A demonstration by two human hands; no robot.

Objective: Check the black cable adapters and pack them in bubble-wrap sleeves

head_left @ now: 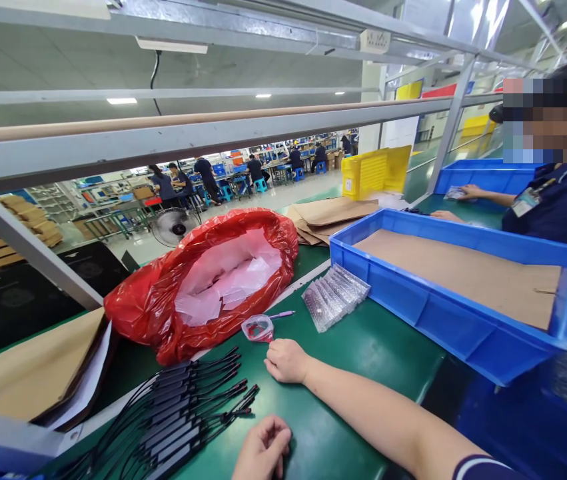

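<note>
My right hand [287, 361] is closed, its curled fingers at the near edge of a small clear plastic cup [258, 328] with red bits in it. Whatever those fingers may hold is hidden. Lower down, my left hand [266, 447] is loosely closed above the green tabletop, thumb against the curled fingers, with nothing visible in it. To its left lies a row of black cable assemblies [176, 407], flat black bodies with thin leads and small red-marked ends. A purple pen [282, 314] lies beside the cup. Clear bubble-wrap bags [336, 297] lie fanned out beyond my right hand.
A red plastic bag [136, 310] holding white sheets stands behind the cables. A blue bin [413, 287] lined with cardboard occupies the right. Brown cardboard [33, 367] lies at left. A yellow holder [373, 175] stands farther back. A co-worker [558, 207] reaches towards another blue bin [486, 177].
</note>
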